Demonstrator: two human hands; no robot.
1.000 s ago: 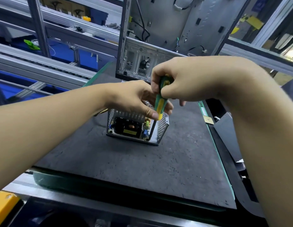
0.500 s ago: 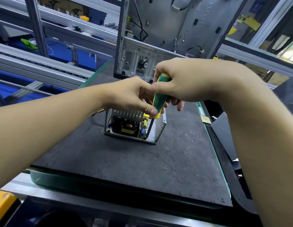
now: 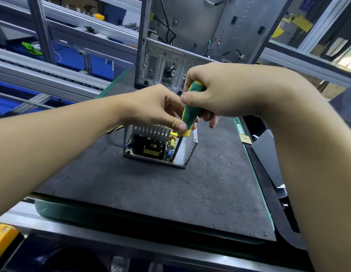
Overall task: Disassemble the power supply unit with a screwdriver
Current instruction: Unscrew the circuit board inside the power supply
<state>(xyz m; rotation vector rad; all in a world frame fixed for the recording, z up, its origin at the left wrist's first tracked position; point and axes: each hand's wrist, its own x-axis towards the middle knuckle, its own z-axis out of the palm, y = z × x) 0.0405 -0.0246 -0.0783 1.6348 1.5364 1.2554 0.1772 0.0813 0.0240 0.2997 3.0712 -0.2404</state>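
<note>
The power supply unit [image 3: 151, 147] sits mid-frame with its lid already off. The right hand [image 3: 229, 91] wraps the screwdriver [image 3: 190, 111], and the left hand [image 3: 151, 107] pinches it lower. The tip is inside a corner; board screws seem left.

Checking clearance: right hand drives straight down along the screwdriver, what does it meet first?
The right hand holds the screwdriver; its tip sits at the power supply unit's near-right floor corner, likely on a screw.

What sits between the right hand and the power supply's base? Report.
The screwdriver: handle in the right hand, shaft reaching into the power supply; head view.
</note>
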